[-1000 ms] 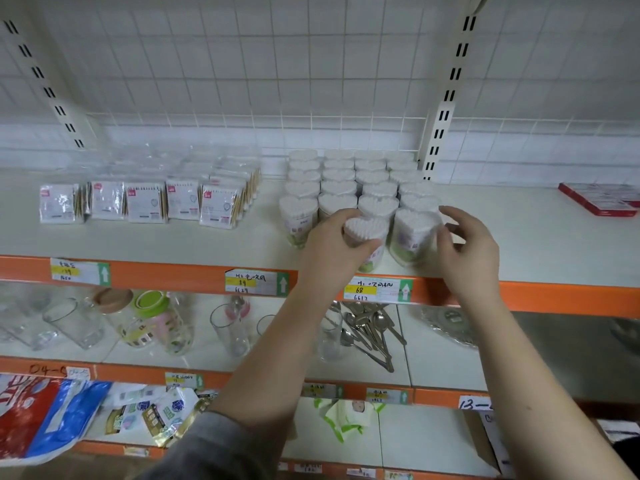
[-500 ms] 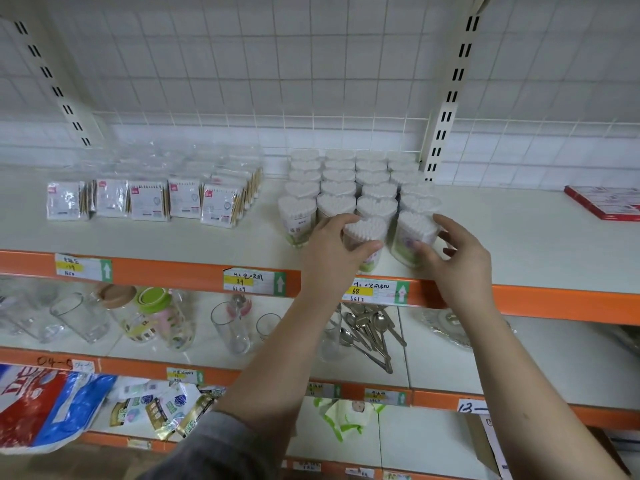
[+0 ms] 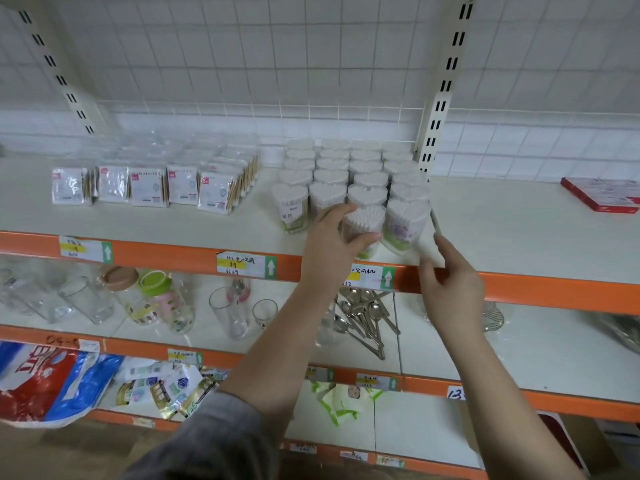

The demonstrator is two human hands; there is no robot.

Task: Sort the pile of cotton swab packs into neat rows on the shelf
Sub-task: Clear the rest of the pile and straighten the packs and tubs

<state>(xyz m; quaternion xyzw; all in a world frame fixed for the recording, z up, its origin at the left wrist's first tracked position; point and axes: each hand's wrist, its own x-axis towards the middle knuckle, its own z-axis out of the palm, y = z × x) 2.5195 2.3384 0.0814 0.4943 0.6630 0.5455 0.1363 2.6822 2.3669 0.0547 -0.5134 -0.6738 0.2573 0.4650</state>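
Heart-shaped clear tubs of cotton swabs (image 3: pixel 349 174) stand in several rows on the white top shelf (image 3: pixel 519 230). My left hand (image 3: pixel 332 247) grips the front tub (image 3: pixel 365 223) near the shelf's orange edge, thumb under it and fingers over its left side. To its right stands another front tub (image 3: pixel 405 223) with a floral label. My right hand (image 3: pixel 450 285) hovers below and right of that tub, fingers relaxed, touching nothing. Flat bagged swab packs (image 3: pixel 149 187) stand in rows to the left.
A slotted upright post (image 3: pixel 440 109) rises behind the tubs' right side. A red box (image 3: pixel 602 194) lies at the shelf's far right. The shelf below holds glasses (image 3: pixel 228 313), jars and metal spoons (image 3: pixel 363 317). Bagged goods lie on the lowest shelf.
My right hand has let go of the floral-label tub and dropped down and right to the shelf's edge. My left hand stays round the front tub.
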